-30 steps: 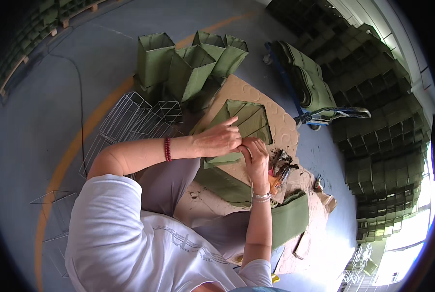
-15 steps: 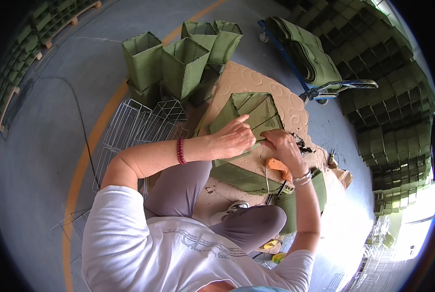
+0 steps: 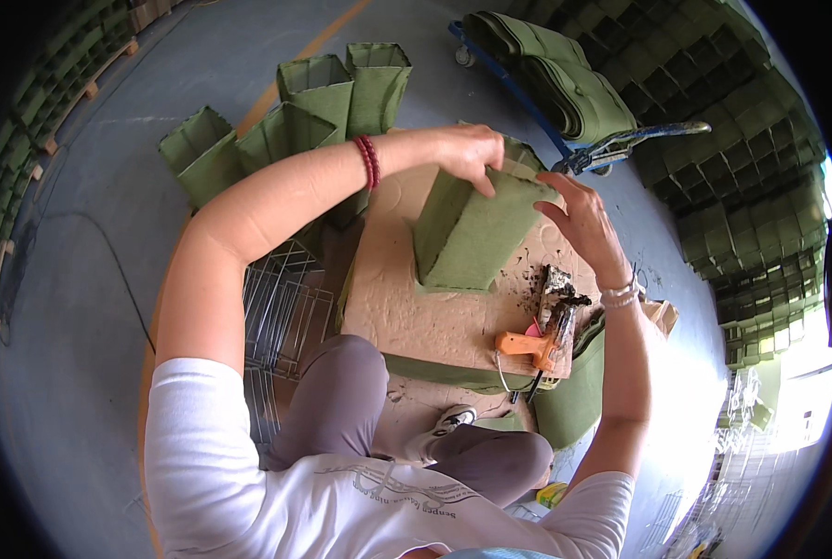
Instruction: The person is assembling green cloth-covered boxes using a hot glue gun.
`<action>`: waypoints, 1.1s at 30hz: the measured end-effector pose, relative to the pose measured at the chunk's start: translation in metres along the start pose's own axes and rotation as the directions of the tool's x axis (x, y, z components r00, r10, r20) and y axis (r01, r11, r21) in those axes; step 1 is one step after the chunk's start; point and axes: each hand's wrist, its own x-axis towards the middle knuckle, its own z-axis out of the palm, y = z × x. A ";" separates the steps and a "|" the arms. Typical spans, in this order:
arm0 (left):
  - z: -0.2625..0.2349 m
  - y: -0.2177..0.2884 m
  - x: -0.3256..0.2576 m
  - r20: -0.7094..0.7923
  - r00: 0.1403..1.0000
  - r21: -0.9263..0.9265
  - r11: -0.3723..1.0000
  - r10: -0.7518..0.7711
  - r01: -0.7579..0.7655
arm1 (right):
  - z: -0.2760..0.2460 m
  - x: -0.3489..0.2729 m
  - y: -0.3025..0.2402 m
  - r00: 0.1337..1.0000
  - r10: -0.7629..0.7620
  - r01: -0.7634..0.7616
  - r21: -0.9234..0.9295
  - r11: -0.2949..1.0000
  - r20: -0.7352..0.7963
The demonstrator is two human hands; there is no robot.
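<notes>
A tapered green felt box [image 3: 476, 233] stands tilted on the cardboard-covered work surface [image 3: 402, 312], its dark-edged mouth turned away from me. My left hand [image 3: 470, 156] grips the box's upper rim, thumb lying on the near side. At the box's upper right corner, my right hand [image 3: 585, 224] has its thumb and forefinger apart, the fingertips at the rim. Whether they press on the felt, I cannot tell. Below my right hand lies an orange glue gun [image 3: 526, 347], beside a black-smeared piece [image 3: 557, 296].
Several open green felt boxes [image 3: 315, 93] stand at the far left, partly behind my left forearm. Wire frames [image 3: 281, 307] are beside my knee. A blue trolley [image 3: 509, 88] carries folded green felt [image 3: 565, 93]. Stacked green boxes [image 3: 714, 177] line the right side.
The box has been turned over from lying with its inside toward me to standing tilted farther away. Both hands moved away from me; the glue gun is now in plain sight.
</notes>
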 end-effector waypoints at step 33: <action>0.010 -0.091 0.044 -0.256 0.844 -0.045 0.878 -0.471 0.476 | 0.264 -0.166 -0.010 0.989 0.041 -0.065 0.174 0.983 0.140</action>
